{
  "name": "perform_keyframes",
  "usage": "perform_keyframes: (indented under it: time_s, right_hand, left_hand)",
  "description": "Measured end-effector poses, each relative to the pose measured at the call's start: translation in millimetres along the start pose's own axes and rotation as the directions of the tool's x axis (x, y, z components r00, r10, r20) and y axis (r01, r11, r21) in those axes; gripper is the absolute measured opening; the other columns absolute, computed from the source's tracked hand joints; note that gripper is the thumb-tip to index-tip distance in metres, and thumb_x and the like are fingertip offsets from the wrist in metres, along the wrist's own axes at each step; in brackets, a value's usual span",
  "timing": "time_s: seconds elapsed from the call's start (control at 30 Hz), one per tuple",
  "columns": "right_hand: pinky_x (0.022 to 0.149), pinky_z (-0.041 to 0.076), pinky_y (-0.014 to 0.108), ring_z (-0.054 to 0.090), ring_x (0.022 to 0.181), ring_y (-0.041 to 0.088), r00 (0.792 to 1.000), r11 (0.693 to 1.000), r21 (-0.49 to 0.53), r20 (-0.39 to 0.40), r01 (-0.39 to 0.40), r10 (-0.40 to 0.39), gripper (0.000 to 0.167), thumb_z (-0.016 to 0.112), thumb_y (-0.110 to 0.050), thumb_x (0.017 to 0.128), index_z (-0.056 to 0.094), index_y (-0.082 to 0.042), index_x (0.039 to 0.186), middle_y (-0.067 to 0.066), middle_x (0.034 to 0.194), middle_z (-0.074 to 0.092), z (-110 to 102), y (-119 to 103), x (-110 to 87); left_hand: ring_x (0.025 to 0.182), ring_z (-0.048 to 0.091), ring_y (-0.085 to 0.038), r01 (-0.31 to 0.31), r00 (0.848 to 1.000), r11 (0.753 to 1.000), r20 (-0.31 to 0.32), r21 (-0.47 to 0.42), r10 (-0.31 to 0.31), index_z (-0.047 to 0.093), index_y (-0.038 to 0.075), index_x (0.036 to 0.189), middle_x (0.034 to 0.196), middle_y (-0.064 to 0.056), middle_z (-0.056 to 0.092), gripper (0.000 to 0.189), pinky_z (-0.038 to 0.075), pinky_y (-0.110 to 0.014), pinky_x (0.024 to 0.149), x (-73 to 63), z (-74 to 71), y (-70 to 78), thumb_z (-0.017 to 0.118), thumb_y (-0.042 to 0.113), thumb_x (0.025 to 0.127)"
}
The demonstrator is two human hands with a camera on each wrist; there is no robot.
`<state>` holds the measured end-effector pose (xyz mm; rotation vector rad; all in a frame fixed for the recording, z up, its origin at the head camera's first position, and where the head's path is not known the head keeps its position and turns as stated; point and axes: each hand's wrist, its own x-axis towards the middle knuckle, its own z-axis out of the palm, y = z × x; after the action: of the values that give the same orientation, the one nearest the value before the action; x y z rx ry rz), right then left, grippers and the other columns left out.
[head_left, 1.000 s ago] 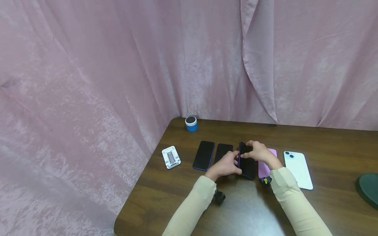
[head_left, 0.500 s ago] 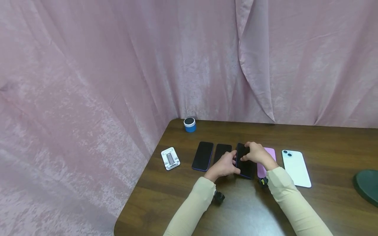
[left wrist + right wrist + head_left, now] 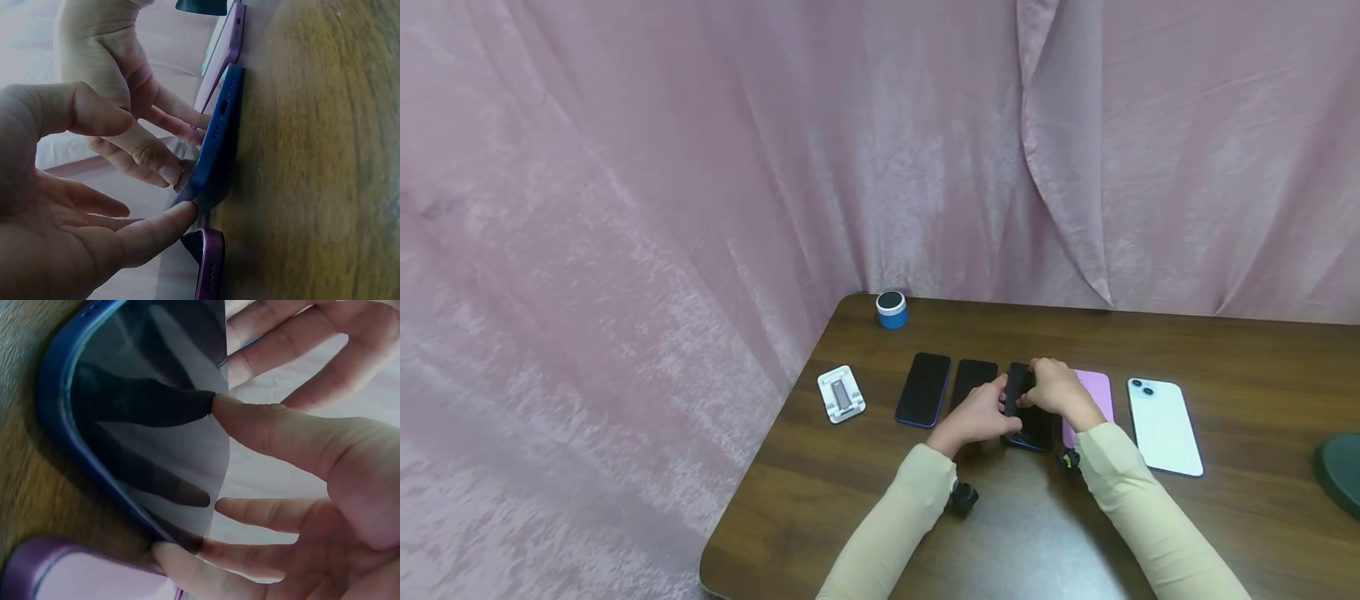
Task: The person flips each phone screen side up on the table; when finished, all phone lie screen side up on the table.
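A dark-screened phone with a blue frame (image 3: 1033, 429) lies on the table, between both hands. My left hand (image 3: 981, 414) is at its left side; in the left wrist view, one outstretched finger touches the phone's blue edge (image 3: 215, 134) and the thumb stands apart from it. My right hand (image 3: 1054, 389) reaches over the far part of the phone. Its thumb (image 3: 269, 428) presses on the glossy screen (image 3: 144, 444), which mirrors the fingers, while another fingertip meets the side edge. Left of this phone lies a second black-screened phone (image 3: 973, 373), partly behind my left hand.
A blue-rimmed phone (image 3: 923, 389) lies further left, beside a small white stand (image 3: 841, 394). To the right are a pink phone (image 3: 1097, 392) and a white phone (image 3: 1165, 425). A blue-and-white round container (image 3: 891, 310) stands at the back; a green object (image 3: 1341, 475) sits far right.
Both hands stay at the blue-framed phone, with the right thumb and fingers shifting slightly over its screen. The head view has swung a little; the other phones keep their places.
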<state>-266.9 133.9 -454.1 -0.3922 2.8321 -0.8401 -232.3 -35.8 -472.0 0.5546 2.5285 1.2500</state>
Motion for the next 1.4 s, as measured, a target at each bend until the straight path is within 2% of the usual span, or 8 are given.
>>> perform_keyframes:
  time_s: [0.13, 0.37, 0.53, 0.63, 0.77, 1.0, 1.23, 1.4]
  right_hand:
    - [0.083, 0.048, 0.059, 0.059, 0.091, 0.043, 1.0, 1.0, -0.022, -0.03, 0.0, -0.001, 0.057, 0.087, -0.012, 0.074, 0.06, 0.017, 0.115, 0.033, 0.105, 0.063, -0.3, -0.3, -4.1]
    - [0.08, 0.049, 0.058, 0.062, 0.089, 0.044, 0.994, 0.991, -0.122, -0.087, 0.05, -0.061, 0.044, 0.087, -0.011, 0.072, 0.064, 0.014, 0.1, 0.029, 0.094, 0.065, 4.9, -3.9, -3.1]
    - [0.081, 0.049, 0.058, 0.062, 0.093, 0.045, 0.995, 0.993, -0.112, -0.086, 0.038, -0.048, 0.044, 0.084, -0.01, 0.074, 0.063, 0.015, 0.103, 0.03, 0.097, 0.064, 6.6, -7.0, 0.0]
    - [0.088, 0.049, 0.059, 0.06, 0.104, 0.05, 0.997, 0.998, -0.059, -0.074, 0.008, -0.012, 0.051, 0.08, -0.012, 0.079, 0.06, 0.018, 0.116, 0.036, 0.111, 0.062, 4.0, -4.1, 0.5]
    - [0.094, 0.047, 0.061, 0.056, 0.115, 0.054, 0.996, 1.0, 0.014, -0.082, 0.017, -0.016, 0.057, 0.073, -0.018, 0.089, 0.054, 0.019, 0.127, 0.039, 0.124, 0.058, -4.5, 7.6, 0.9]
    - [0.091, 0.049, 0.058, 0.061, 0.111, 0.05, 0.983, 0.973, 0.179, -0.134, 0.145, -0.122, 0.042, 0.065, -0.017, 0.096, 0.059, 0.015, 0.123, 0.035, 0.118, 0.063, -21.5, 31.1, -1.4]
    - [0.087, 0.051, 0.056, 0.063, 0.107, 0.048, 0.981, 0.974, 0.194, -0.17, 0.121, -0.088, 0.042, 0.064, -0.016, 0.097, 0.057, 0.014, 0.125, 0.035, 0.119, 0.063, -30.7, 47.0, -7.1]
    - [0.091, 0.048, 0.059, 0.061, 0.111, 0.05, 0.981, 0.98, 0.172, -0.181, 0.095, -0.063, 0.042, 0.063, -0.015, 0.097, 0.055, 0.014, 0.126, 0.036, 0.121, 0.062, -33.7, 55.6, -9.5]
  left_hand:
    - [0.091, 0.064, -0.011, 0.007, 1.0, 0.999, 0.01, 0.034, -0.007, 0.05, 0.0, 0.138, 0.115, -0.011, 0.068, 0.057, 0.05, -0.022, 0.079, 1.5, 3.2, 4.1, 0.073, 0.01, 0.086]
    - [0.095, 0.058, -0.012, 0.065, 0.998, 0.987, 0.016, 0.149, -0.068, 0.028, -0.005, 0.156, 0.142, -0.016, 0.056, 0.086, 0.046, -0.021, 0.084, 0.3, 3.2, 12.8, 0.073, 0.018, 0.087]
    - [0.116, 0.056, -0.012, 0.124, 0.992, 0.98, 0.01, 0.157, -0.127, 0.029, -0.003, 0.156, 0.151, -0.013, 0.047, 0.081, 0.046, -0.026, 0.095, -1.3, 2.1, 17.0, 0.07, 0.021, 0.091]
    - [0.129, 0.051, -0.016, 0.141, 0.99, 0.974, -0.008, 0.175, -0.141, 0.033, -0.002, 0.155, 0.153, -0.013, 0.045, 0.077, 0.044, -0.031, 0.103, -0.5, 3.1, 17.9, 0.069, 0.023, 0.091]
    - [0.138, 0.044, -0.025, 0.112, 0.993, 0.976, -0.064, 0.185, -0.102, 0.044, 0.005, 0.15, 0.147, -0.01, 0.051, 0.067, 0.041, -0.037, 0.108, 3.7, 5.1, 17.9, 0.069, 0.022, 0.091]
    - [0.114, 0.06, -0.023, 0.006, 0.99, 0.995, -0.142, 0.097, 0.008, 0.052, 0.005, 0.14, 0.127, -0.014, 0.059, 0.06, 0.048, -0.028, 0.092, 11.4, 12.6, 18.7, 0.074, 0.013, 0.085]
    - [0.11, 0.061, -0.017, -0.01, 0.994, 0.997, -0.106, 0.078, 0.018, 0.054, 0.007, 0.137, 0.124, -0.01, 0.061, 0.06, 0.048, -0.023, 0.09, 18.0, 25.1, 25.7, 0.079, 0.012, 0.083]
    - [0.107, 0.058, -0.013, -0.056, 0.995, 0.992, -0.07, 0.113, 0.064, 0.055, 0.006, 0.136, 0.121, -0.007, 0.06, 0.062, 0.046, -0.021, 0.089, 23.5, 33.4, 31.4, 0.082, 0.012, 0.081]
